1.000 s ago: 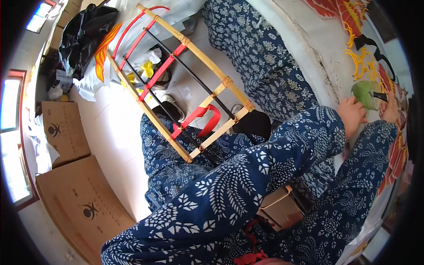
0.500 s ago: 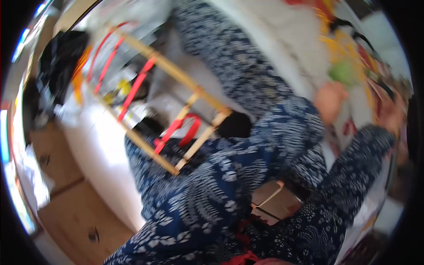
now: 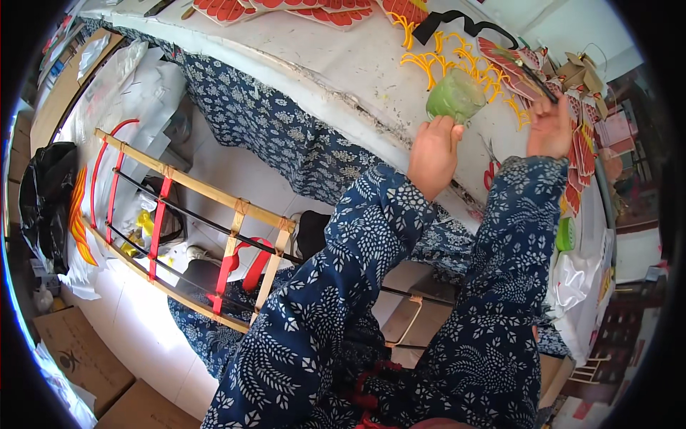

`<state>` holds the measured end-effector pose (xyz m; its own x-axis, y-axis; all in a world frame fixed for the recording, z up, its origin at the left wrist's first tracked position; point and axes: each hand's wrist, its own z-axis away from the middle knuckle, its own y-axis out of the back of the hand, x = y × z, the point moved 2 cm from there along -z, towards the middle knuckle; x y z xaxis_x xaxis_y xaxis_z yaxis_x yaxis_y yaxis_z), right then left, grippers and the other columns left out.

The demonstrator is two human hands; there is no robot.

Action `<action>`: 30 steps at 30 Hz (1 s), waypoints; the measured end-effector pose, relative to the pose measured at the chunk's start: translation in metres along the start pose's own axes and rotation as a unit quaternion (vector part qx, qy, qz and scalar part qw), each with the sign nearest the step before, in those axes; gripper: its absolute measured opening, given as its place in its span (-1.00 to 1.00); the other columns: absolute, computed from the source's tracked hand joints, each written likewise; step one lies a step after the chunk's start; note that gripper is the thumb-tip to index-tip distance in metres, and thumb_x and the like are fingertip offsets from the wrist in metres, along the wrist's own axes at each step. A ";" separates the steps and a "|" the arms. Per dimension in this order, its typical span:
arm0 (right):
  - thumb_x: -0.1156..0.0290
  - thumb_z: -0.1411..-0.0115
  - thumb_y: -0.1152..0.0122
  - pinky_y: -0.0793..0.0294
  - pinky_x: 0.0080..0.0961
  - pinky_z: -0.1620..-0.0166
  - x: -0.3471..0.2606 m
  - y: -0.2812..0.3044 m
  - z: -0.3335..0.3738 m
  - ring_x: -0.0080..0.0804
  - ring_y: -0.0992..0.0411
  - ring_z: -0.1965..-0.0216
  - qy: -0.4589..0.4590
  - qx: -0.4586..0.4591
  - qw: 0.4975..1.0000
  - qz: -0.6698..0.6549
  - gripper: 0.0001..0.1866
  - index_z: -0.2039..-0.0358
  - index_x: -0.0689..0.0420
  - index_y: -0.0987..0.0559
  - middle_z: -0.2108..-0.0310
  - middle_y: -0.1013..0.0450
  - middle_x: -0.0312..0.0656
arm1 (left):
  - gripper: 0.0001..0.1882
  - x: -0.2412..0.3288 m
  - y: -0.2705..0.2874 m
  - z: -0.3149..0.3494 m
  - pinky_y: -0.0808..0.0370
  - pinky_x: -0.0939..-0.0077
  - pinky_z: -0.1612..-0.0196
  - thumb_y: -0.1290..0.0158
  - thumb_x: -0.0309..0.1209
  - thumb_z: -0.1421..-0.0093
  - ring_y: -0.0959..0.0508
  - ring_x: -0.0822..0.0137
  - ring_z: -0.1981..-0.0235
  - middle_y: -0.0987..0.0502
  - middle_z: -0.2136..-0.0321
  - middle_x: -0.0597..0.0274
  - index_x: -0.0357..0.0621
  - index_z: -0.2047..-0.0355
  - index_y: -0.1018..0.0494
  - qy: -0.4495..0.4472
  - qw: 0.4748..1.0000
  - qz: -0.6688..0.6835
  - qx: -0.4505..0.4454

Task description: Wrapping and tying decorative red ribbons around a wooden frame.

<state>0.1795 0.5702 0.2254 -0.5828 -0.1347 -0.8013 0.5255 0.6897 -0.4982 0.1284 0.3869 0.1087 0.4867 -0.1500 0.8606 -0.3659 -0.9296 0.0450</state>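
Head view: left hand (image 3: 433,156) pinching near side of green cup (image 3: 455,95), just inside near edge of table (image 3: 336,61); cannot tell whether cup touches tabletop. Right hand (image 3: 549,132) pinching dark-handled brush (image 3: 536,80), farther right. Yellow curled strips (image 3: 426,61) beyond cup. Red-handled scissors (image 3: 490,173) between hands, toward near edge. Bamboo frame (image 3: 204,188) off table, one end over lap.

Navy sleeves (image 3: 493,286), white flower and fern print, perhaps red trim (image 3: 367,422)
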 end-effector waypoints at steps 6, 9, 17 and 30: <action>0.25 -0.28 -0.10 -0.17 -0.61 0.55 -0.016 -0.002 0.009 -0.58 -0.25 0.55 0.046 -0.027 0.964 0.259 -0.80 0.27 0.12 -0.48 0.58 -0.30 -0.35 | -0.80 0.005 0.002 0.004 -0.32 0.06 0.24 0.11 -0.37 -0.30 -0.38 -0.13 0.35 -0.45 0.39 -0.06 -0.25 0.37 -0.38 -0.009 1.000 0.021 -0.014; 0.26 -0.27 -0.11 -0.18 -0.62 0.56 0.012 0.004 0.022 -0.58 -0.25 0.54 -0.013 -0.019 0.961 0.275 -0.81 0.31 0.12 -0.46 0.58 -0.30 -0.35 | -0.80 -0.002 -0.002 0.011 -0.33 0.07 0.24 0.10 -0.36 -0.30 -0.38 -0.13 0.36 -0.45 0.39 -0.07 -0.25 0.37 -0.38 -0.001 0.999 0.026 -0.024; 0.29 -0.33 -0.02 -0.19 -0.66 0.52 -0.035 0.024 0.049 -0.62 -0.19 0.59 -0.187 -0.159 0.931 -0.270 -0.79 0.19 0.18 -0.40 0.61 -0.24 -0.41 | -0.70 -0.005 0.007 0.019 -0.40 0.07 0.10 -0.01 -0.30 -0.23 -0.45 -0.19 0.18 -0.47 0.29 -0.18 -0.31 0.18 -0.39 0.045 0.996 0.071 -0.025; 0.26 -0.33 -0.04 -0.24 -0.62 0.44 0.069 -0.043 0.292 -0.56 -0.21 0.51 -0.380 -0.064 0.892 -0.238 -0.79 0.33 0.15 -0.39 0.52 -0.24 -0.37 | -0.90 0.038 0.305 0.286 -0.44 0.32 0.33 0.04 -0.44 -0.28 -0.50 0.15 0.39 -0.41 0.52 0.09 -0.21 0.33 -0.42 0.197 0.975 -0.095 -0.034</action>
<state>0.2977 0.3231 0.0951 -0.1076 -0.8428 -0.5274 0.2278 0.4954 -0.8383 0.2621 0.0013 0.0095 0.2125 0.1771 0.9610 -0.3577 -0.9011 0.2451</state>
